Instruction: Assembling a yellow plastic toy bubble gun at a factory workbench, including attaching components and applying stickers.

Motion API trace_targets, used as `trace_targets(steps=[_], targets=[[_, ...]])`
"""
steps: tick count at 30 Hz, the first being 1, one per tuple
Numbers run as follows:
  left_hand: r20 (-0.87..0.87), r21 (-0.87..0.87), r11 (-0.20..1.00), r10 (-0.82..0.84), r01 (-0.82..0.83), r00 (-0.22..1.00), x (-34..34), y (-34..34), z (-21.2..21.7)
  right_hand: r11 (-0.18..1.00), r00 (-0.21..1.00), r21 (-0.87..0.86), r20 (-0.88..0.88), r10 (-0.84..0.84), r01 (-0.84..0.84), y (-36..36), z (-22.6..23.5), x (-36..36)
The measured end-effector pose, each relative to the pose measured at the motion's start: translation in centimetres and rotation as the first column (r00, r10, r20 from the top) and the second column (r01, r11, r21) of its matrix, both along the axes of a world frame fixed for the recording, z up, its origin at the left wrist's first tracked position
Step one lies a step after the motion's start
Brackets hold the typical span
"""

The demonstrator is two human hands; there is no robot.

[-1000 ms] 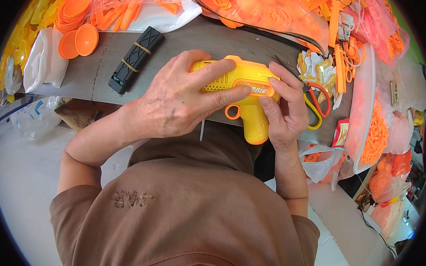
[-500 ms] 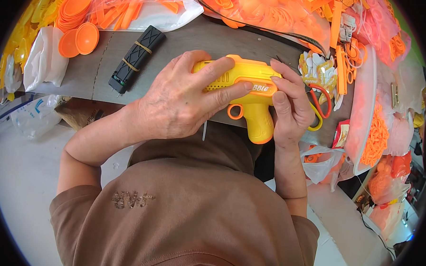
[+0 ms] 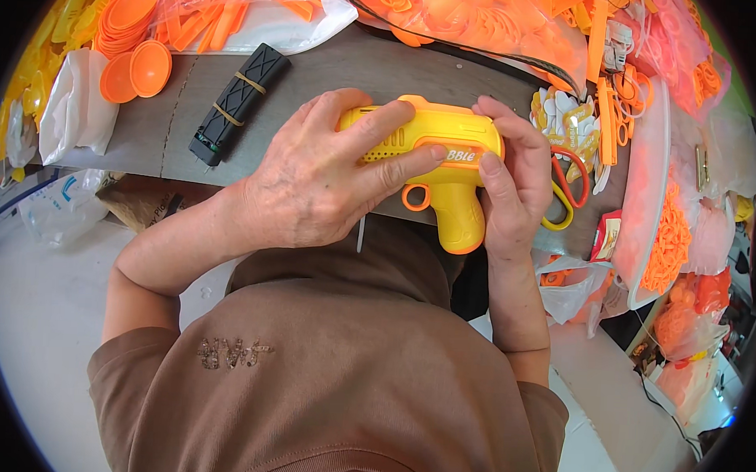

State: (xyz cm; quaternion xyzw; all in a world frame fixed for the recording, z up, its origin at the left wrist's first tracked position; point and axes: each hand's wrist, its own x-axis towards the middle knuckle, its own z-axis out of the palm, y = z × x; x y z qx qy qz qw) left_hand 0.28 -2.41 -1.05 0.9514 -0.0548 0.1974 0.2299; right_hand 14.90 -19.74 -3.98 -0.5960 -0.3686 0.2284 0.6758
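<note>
A yellow toy bubble gun [image 3: 459, 210] with an orange trigger ring and orange side panel is held level above the table's near edge, its grip pointing down toward me. My left hand [image 3: 313, 170] is closed round the left end of its body, thumb and forefinger lying along the side. At the other end my right hand [image 3: 520, 179] grips it, thumb on the side by the panel and fingers over the top corner. Both palms hide parts of the body. Right of my right hand lie scissors [image 3: 567, 212] with red and yellow handles.
On the left of the grey table [image 3: 180, 130] lies a black ridged block [image 3: 242, 103] with rubber bands. Orange cups [image 3: 151, 70] and a white bag [image 3: 80, 105] are farther left. Bags of orange parts [image 3: 480, 21] line the back. A bin [image 3: 649, 206] stands at right beside a sticker pile [image 3: 564, 118].
My right thumb and fingers have shifted slightly on the toy gun's right end, uncovering more of its corner. My left hand keeps its hold.
</note>
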Motion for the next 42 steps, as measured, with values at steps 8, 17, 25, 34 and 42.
trace_targets(steps=[8,17,25,34,42], targets=[[0.010,0.029,0.999,0.017,-0.017,1.000,-0.2,-0.3,-0.3,0.992,0.868,0.042,-0.481,0.127,-0.121,0.5,1.7,0.2],[0.050,0.111,0.993,0.030,-0.035,0.998,0.2,-0.7,-0.5,0.991,0.915,0.017,-0.381,0.131,-0.135,0.3,1.2,0.5],[-0.138,-0.225,0.968,0.085,-0.115,0.987,0.7,0.8,0.9,0.995,0.932,-0.036,-0.353,0.079,-0.098,0.5,1.4,0.1],[0.257,-0.252,0.968,0.087,-0.021,0.962,-1.9,-0.8,0.0,0.922,0.987,-0.357,-0.019,0.157,-0.153,-1.3,5.7,-0.3],[-0.079,-0.689,0.720,-0.195,0.088,0.978,-7.5,-1.3,0.0,0.877,0.704,-0.235,0.526,0.477,-0.419,-0.6,4.5,-5.7]])
